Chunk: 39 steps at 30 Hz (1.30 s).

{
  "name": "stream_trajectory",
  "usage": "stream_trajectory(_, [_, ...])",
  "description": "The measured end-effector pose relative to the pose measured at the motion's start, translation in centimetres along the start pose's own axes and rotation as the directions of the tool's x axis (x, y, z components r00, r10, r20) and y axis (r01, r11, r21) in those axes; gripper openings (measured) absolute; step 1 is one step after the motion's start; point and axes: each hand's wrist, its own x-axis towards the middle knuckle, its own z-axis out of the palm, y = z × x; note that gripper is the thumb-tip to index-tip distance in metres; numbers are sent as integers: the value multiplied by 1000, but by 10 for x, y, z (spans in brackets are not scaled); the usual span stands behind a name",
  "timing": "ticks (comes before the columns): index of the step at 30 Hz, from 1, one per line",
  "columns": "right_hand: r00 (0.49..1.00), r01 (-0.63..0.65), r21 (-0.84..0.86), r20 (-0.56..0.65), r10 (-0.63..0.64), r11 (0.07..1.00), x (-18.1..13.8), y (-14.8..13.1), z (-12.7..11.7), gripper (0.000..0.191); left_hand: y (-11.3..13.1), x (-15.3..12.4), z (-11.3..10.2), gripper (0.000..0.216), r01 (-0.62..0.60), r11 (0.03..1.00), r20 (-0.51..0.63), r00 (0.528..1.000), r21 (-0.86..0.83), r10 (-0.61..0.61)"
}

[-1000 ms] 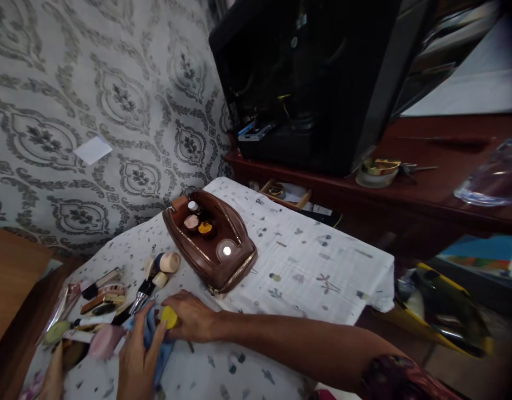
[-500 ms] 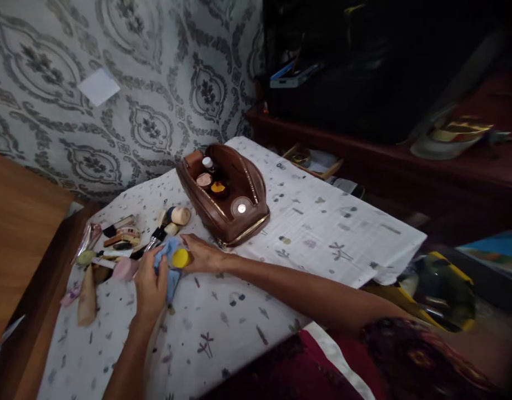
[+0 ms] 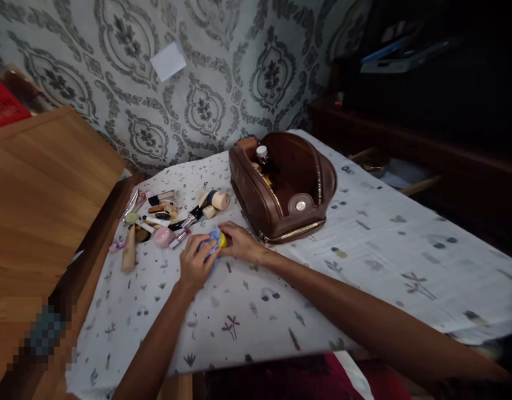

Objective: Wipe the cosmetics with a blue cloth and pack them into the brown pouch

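My left hand (image 3: 196, 260) is closed around a bunched blue cloth (image 3: 213, 235), pressing it against a small round yellow-topped container (image 3: 223, 240). From the other side, my right hand (image 3: 244, 244) grips this container, fingers curled round it. Both hands meet just above the patterned cloth on the table, in front of an open brown zip bag (image 3: 256, 203). Inside the bag stands a white-capped bottle (image 3: 262, 152) among other items partly hidden by its wall. Left of my hands lie a pink round item (image 3: 164, 237) and a makeup brush (image 3: 192, 215).
Several cosmetics are clustered on the table's left, including a beige tube (image 3: 129, 250) and a beige-capped bottle (image 3: 220, 200). A wooden panel (image 3: 51, 183) borders the left side. Behind is a patterned wall covering (image 3: 206, 105); an open drawer (image 3: 418, 186) lies at right.
The view has swung left, so everything sits further right. The blue cloth, hanging loosely before, is now gathered in my left hand against the yellow-topped container. Both hands still hold their things.
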Motion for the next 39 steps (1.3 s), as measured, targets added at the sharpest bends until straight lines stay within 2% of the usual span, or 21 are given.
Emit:
stream_trajectory(6, [999, -37, -17, -11, 37, 999, -2, -5, 0, 32, 3, -1, 2, 14, 62, 994, -68, 996, 95, -55])
stream_trajectory(14, [1000, -30, -28, -7, 30, 999, -4, -14, -3, 29, 8, 0, -6, 5, -102, 988, -33, 994, 119, 107])
stream_trajectory(18, [1000, -19, -38, -8, 19, 999, -4, -14, -2, 24, 10, 2, -7, 23, -124, 986, 41, 992, 114, 120])
stream_trajectory(20, [1000, 0, -29, -7, 0, 1000, -4, -13, -1, 22, 10, 3, -5, 29, -85, 989, 73, 994, 118, 76])
stream_trajectory(24, [999, 22, -15, -45, -23, 1000, -4, -12, 1, 26, 3, 0, 0, 36, 99, 987, 82, 991, 124, -109])
stream_trajectory(27, [998, 1, -47, -58, -4, 999, -6, -14, 1, 28, -4, -2, 1, 38, 220, 975, 127, 966, 38, -223])
stream_trajectory(30, [999, -5, -57, -43, 3, 998, -7, -15, -1, 27, -6, -1, 0, 38, 299, 950, 184, 942, -86, -280])
stream_trajectory(32, [999, -10, -1, -40, 10, 1000, -7, -13, -1, 28, -7, 0, -1, 38, 332, 929, 201, 933, -166, -298])
stream_trajectory(34, [998, -35, 142, -44, 42, 989, -6, -11, -1, 33, -7, 1, -1, 39, 348, 908, 212, 929, -232, -302])
stream_trajectory(37, [994, -96, 435, 2, 105, 895, -3, -8, 1, 42, -10, -1, 1, 48, 349, 895, 232, 929, -279, -290])
stream_trajectory(39, [991, -127, 555, 33, 130, 822, -2, -6, 1, 46, -11, -2, 4, 58, 351, 896, 236, 927, -271, -292])
